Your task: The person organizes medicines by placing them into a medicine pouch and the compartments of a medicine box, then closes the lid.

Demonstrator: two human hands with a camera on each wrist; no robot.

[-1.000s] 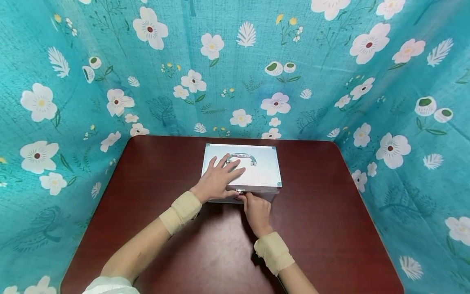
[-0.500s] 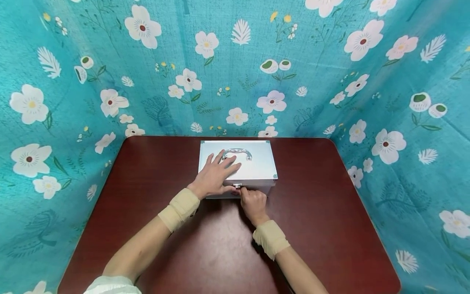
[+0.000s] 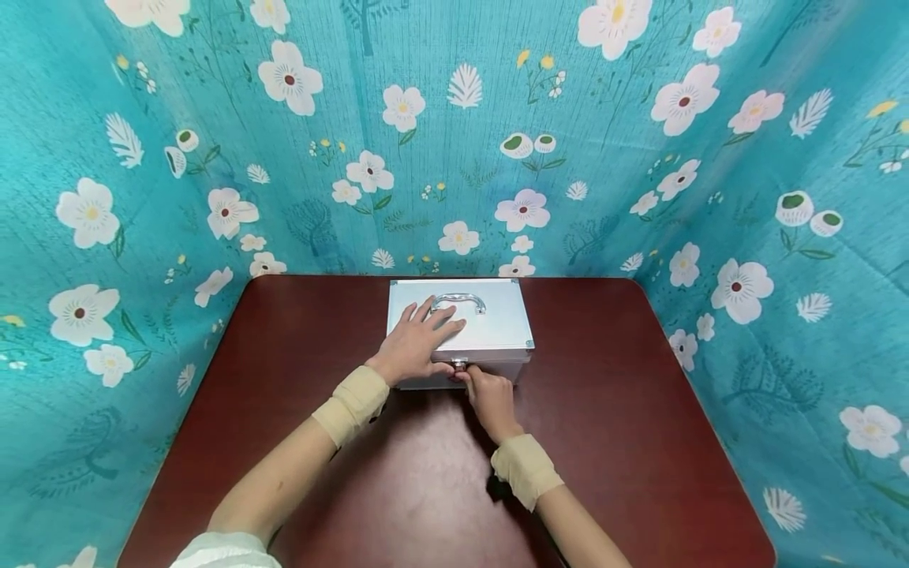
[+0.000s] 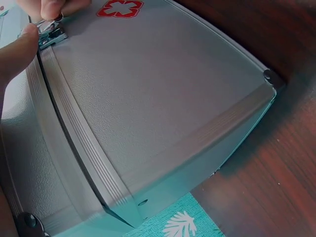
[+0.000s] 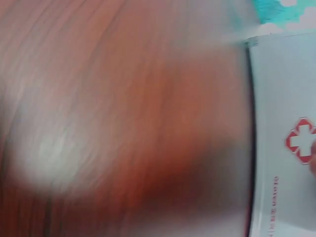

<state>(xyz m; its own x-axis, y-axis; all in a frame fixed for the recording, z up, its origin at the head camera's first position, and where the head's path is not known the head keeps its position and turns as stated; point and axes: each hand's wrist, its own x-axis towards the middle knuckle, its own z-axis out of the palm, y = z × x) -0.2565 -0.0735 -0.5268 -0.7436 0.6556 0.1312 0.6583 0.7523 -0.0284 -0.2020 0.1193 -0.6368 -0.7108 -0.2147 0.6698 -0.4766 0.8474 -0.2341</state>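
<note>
A silver first-aid case (image 3: 490,327) stands closed near the back of the table, its metal carry handle (image 3: 460,298) folded on the lid. My left hand (image 3: 412,345) lies over the lid's left part with fingers spread, tips beside the handle. In the left wrist view, the left thumb (image 4: 19,55) presses by the metal latch (image 4: 52,35). Curled fingers of my right hand (image 3: 491,398) pinch at this latch on the case's front. The right wrist view catches only a fingertip (image 5: 313,162) at its edge, beside the red emblem with a white cross (image 5: 302,140).
The dark red wooden table (image 3: 604,442) extends around the case. A turquoise flowered curtain (image 3: 454,197) hangs behind it and along both sides. Tan wraps (image 3: 525,472) cover both wrists. The right wrist view is partly blurred.
The head view has shifted a little. Both hands stay at the case, and the right hand has turned slightly at the latch. The lid remains down.
</note>
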